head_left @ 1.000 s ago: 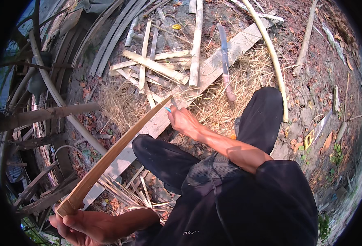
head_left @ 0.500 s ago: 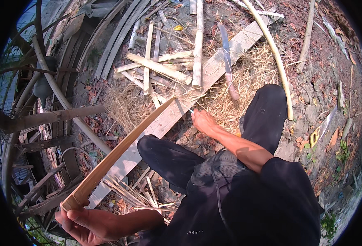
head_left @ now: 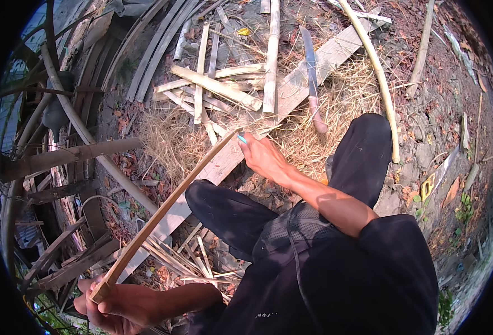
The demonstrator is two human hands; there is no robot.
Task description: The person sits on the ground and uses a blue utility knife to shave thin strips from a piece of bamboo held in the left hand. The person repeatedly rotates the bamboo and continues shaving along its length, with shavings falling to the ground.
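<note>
A long split bamboo strip (head_left: 165, 212) slants from lower left up to the middle, seen nearly edge-on. Its near end is pinched in my left hand (head_left: 120, 310), fingers closed around it. At the strip's far tip is my right hand (head_left: 264, 160), closed on a small light-blue object (head_left: 241, 139) that mostly hides inside the fist; its kind does not show. Beneath the strip runs a long wooden plank (head_left: 224, 163). Beyond my right hand a large knife (head_left: 310, 72) with a brown handle rests across the plank.
Split bamboo pieces (head_left: 218, 88) lie piled on the plank's far side, beside straw-like shavings (head_left: 165, 142). Thin slats (head_left: 193, 259) lie by my left forearm. A curved pole (head_left: 377, 70) lies at right, a yellow-handled saw (head_left: 428, 187) farther out. A pole-and-board structure (head_left: 73, 162) stands left.
My right hand has moved left and up, bringing the light-blue object to the strip's far tip. The strip has turned in my left hand, showing its narrow edge now.
</note>
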